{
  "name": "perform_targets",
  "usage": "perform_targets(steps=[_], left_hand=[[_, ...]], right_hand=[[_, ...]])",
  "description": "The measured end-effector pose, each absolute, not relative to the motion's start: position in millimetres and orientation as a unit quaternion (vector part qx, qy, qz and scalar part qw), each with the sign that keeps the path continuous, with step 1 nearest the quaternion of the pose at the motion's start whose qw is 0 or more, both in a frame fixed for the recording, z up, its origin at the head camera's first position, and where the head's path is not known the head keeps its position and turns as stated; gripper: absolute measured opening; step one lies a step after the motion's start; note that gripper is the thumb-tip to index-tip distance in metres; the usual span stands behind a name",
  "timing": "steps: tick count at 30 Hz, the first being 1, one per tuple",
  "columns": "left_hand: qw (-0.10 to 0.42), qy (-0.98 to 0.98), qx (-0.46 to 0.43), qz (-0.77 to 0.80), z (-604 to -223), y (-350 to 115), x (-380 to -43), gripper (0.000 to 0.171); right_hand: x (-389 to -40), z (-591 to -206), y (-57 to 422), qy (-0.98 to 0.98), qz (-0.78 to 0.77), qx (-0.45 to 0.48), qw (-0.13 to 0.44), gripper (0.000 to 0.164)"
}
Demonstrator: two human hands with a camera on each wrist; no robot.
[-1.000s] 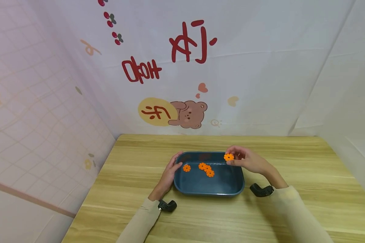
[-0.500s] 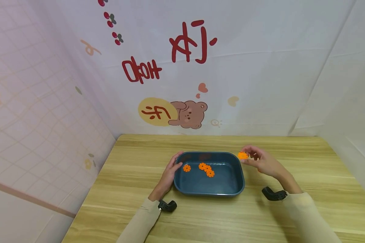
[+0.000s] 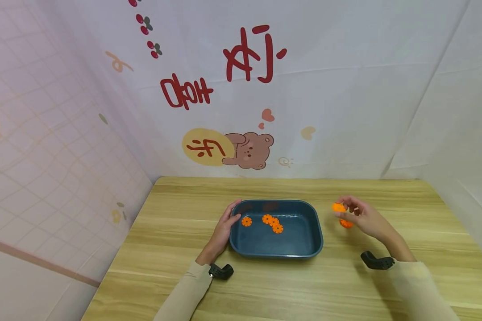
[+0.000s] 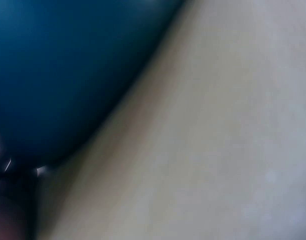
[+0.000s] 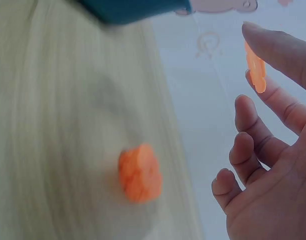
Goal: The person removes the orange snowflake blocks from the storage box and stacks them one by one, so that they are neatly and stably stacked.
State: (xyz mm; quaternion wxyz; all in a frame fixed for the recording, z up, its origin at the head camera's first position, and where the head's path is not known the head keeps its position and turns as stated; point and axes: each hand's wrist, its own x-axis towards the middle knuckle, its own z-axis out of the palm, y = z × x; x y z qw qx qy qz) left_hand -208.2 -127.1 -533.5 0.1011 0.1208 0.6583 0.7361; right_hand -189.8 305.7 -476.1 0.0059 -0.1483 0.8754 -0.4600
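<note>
Across the wooden table (image 3: 281,290) I have the dark blue tray (image 3: 257,244) at the middle. The left hand (image 3: 222,231) grips its left rim, thumb over the edge; I can't make out its lower fingers. The right hand (image 3: 363,219) has just moved right, from the tray's far right corner to near an orange stack (image 3: 346,223) on the table, so the disc (image 3: 338,207) it pinches between thumb and index is now outside the tray. Inside remain three overlapping discs (image 3: 274,222) and a lone disc (image 3: 247,221) at left. The stack is partly covered from the head and blurred at the right wrist: I can't count its pieces. My left wrist feed is mostly blur.
</note>
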Motion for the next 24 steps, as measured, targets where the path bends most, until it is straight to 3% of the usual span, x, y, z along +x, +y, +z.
perform_targets(steps=[24], left_hand=[[0.098, 0.664, 0.119, 0.732, -532, -127, -208, 0.052]], right_hand=[[-186, -513, 339, 0.877, -0.468, -0.102, 0.043, 0.034]])
